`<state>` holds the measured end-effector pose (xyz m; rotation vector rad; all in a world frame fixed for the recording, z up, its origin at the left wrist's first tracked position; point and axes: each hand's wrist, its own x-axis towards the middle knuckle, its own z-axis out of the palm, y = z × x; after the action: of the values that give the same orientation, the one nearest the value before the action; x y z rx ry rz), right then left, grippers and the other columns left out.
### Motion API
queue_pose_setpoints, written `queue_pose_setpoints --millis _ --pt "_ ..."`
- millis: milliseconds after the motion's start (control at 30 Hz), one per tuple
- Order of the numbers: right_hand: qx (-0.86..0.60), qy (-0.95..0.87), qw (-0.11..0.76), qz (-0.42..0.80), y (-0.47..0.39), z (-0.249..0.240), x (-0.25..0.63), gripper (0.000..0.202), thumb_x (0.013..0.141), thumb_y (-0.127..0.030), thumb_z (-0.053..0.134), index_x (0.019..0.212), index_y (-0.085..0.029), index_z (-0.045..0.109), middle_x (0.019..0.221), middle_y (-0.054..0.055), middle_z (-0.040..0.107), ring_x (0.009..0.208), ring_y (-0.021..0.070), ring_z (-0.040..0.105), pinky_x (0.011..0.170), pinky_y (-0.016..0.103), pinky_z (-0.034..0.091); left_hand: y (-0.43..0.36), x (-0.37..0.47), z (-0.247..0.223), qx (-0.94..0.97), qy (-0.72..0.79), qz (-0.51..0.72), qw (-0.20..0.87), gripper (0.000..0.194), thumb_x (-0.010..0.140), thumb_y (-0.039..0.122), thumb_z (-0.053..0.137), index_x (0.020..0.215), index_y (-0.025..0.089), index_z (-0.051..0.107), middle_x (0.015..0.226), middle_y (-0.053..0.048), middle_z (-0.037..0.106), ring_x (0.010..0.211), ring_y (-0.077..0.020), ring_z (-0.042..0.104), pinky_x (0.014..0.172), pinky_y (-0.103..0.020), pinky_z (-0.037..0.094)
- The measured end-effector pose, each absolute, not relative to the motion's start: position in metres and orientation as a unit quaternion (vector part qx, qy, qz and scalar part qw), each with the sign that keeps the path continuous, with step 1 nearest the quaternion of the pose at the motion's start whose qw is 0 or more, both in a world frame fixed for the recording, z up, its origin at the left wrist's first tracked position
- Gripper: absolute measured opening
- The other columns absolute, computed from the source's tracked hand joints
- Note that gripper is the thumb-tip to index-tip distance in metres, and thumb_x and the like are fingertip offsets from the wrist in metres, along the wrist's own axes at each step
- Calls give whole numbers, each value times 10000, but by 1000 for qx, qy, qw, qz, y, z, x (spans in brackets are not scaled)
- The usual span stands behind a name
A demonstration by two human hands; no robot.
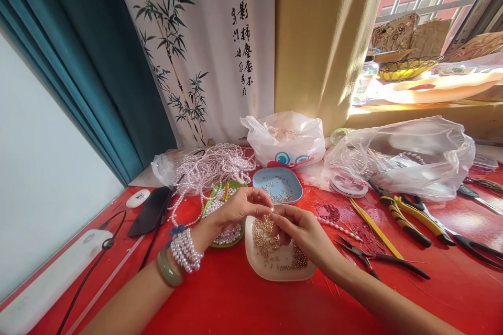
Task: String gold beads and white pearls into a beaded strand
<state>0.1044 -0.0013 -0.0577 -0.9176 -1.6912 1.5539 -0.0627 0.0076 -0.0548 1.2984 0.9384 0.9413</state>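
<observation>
My left hand (pixel 249 204) and my right hand (pixel 296 224) meet fingertip to fingertip above a white dish (pixel 281 272). Both are closed in a pinch, and a small pearl bead (pixel 272 210) shows where the fingertips meet. Gold beads (pixel 265 241) lie scattered in the dish below, partly covered by my right hand. A string of pearl beads (pixel 341 228) extends rightward from behind the right hand; whether it joins the pinched bead is hidden. Around my left wrist are a pearl bracelet (pixel 186 251) and a green bangle (pixel 170 268).
Behind my hands are a green dish (pixel 228 244) of pearls, a blue dish (pixel 296 196) and heaped pearl strands (pixel 220 165). Tweezers (pixel 376 227), black-handled pliers (pixel 393 261), yellow-black pliers (pixel 408 225) and scissors (pixel 477 248) lie right. A phone (pixel 149 212) lies left. Plastic bags (pixel 285 138) stand behind.
</observation>
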Motion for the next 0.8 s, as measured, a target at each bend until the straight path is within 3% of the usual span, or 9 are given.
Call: queue_pose_setpoints --millis 233,433,567,667,800 --pt "-359 -654 347 568 1 -56 109 185 733 -224 471 856 -161 595 758 11 615 528 86 482 479 201 375 7 -63 -49 551 409 444 577 148 604 222 692 668 115 612 684 -17 544 633 -91 493 549 -200 392" --pt "-353 -690 339 533 7 -51 113 195 749 -309 501 827 -172 616 764 20 619 689 138 539 612 241 404 5 -63 -47 558 407 474 546 100 623 205 676 638 127 615 638 0 541 576 -69 459 527 -193 343" --pt "-340 -715 316 523 9 -45 112 180 746 -315 521 752 -158 609 675 10 599 586 107 499 525 218 370 4 -60 -42 542 411 493 542 107 612 215 682 629 130 620 638 2 546 563 -66 449 522 -194 345" --pt "-350 -702 332 524 13 -40 114 188 752 -322 514 717 -151 585 619 2 574 497 80 444 458 207 338 5 -58 -42 540 439 486 529 157 624 252 668 727 136 644 642 0 555 544 -64 447 500 -192 340" --pt "-359 -666 387 526 20 -35 120 193 746 -338 522 725 -151 565 595 -4 556 467 70 445 442 201 361 5 -56 -45 612 472 387 503 169 623 212 651 771 131 644 681 -22 600 632 -103 521 564 -209 392"
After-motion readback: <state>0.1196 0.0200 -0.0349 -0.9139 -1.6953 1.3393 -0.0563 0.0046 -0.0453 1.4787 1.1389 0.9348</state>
